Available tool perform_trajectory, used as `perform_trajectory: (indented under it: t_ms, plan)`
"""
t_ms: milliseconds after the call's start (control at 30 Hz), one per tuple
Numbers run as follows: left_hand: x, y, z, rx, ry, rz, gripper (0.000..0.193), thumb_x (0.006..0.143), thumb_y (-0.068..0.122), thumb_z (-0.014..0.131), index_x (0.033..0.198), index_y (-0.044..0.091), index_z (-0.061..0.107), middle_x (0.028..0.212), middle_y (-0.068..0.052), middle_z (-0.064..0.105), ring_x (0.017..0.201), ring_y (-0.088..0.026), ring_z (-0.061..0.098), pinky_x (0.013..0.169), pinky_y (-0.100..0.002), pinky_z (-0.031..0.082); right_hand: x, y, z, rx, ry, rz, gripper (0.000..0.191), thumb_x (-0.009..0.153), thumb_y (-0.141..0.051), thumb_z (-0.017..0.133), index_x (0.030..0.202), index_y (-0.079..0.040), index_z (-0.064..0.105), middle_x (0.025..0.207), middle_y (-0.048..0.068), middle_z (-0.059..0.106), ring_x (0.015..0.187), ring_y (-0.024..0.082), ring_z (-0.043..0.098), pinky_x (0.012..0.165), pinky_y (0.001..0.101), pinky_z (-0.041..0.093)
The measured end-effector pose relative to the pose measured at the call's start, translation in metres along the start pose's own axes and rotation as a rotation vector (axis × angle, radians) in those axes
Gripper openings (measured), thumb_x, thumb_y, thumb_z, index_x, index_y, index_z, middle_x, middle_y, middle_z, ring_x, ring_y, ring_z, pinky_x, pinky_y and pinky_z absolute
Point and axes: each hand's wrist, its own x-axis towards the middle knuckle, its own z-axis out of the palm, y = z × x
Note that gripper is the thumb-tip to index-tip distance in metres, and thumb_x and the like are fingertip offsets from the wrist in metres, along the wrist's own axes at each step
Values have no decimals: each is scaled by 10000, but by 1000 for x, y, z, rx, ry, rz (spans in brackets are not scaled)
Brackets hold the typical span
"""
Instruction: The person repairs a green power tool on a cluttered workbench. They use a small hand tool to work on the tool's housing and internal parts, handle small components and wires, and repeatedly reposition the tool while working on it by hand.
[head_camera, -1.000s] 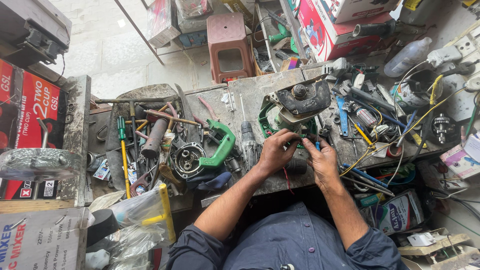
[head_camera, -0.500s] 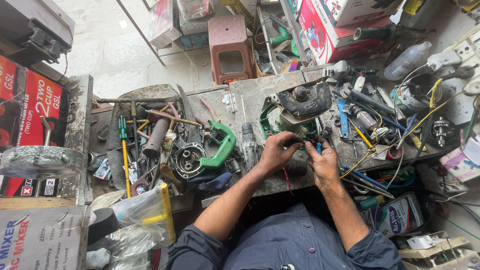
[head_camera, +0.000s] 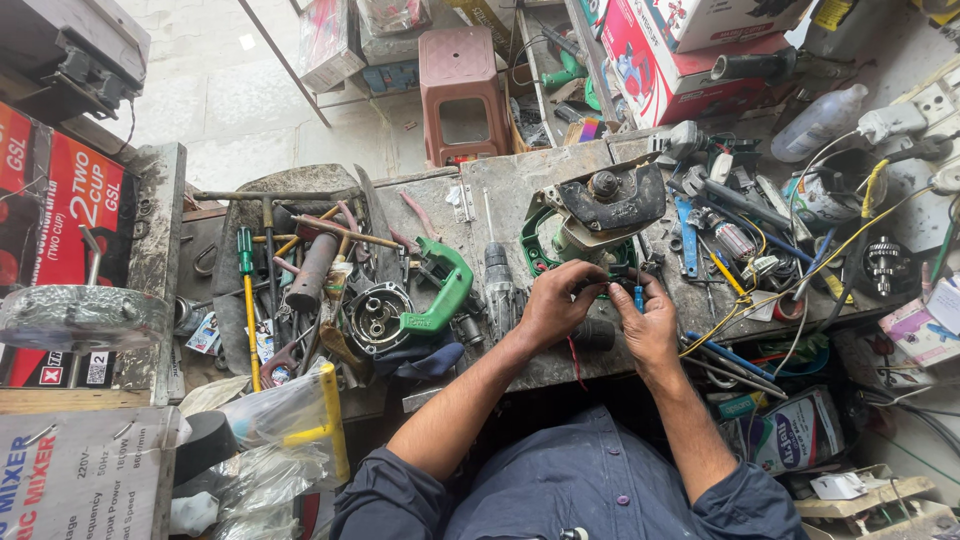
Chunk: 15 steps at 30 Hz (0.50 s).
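While both hands meet at the near edge of the desk (head_camera: 500, 190), I see my left hand (head_camera: 553, 303) with fingers curled around a small dark part, too small to identify, just below the green-and-grey power tool housing (head_camera: 595, 215). My right hand (head_camera: 648, 322) pinches a thin blue-handled screwdriver (head_camera: 639, 296), its fingers clenched on it. The desk is grimy, scuffed metal. To the left lie a green plastic tool casing (head_camera: 440, 290) and a round, ribbed metal gear housing (head_camera: 376, 318); yellow wires (head_camera: 760, 290) trail right.
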Motion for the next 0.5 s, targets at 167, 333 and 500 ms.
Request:
perform_trajectory:
  t_ms: [167, 333, 500]
  plan:
    - [1, 2, 0, -42, -4, 2, 155, 916, 34, 715, 1069, 48, 701, 988, -81, 728, 874, -196, 747, 745, -305, 595, -1, -3, -1, -9, -18, 10, 360, 979, -105, 689, 1312, -21, 582, 986, -22, 698, 771, -27, 614, 628, 135, 459]
    - [1, 1, 0, -23, -10, -3, 152, 912, 32, 717, 1063, 42, 705, 983, -83, 721, 852, -194, 743, 733, -306, 591, -3, -3, -2, -48, -17, 34, 348, 966, -107, 698, 1291, -28, 602, 894, -45, 680, 600, -30, 488, 477, 156, 332]
    - [1, -3, 0, -21, -15, -21, 144, 911, 38, 730, 1053, 41, 709, 969, -81, 724, 833, -197, 739, 721, -306, 583, -2, -2, -1, -35, -27, -3, 337, 980, -87, 684, 1298, -12, 601, 1011, -1, 692, 819, 16, 594, 672, 166, 457]
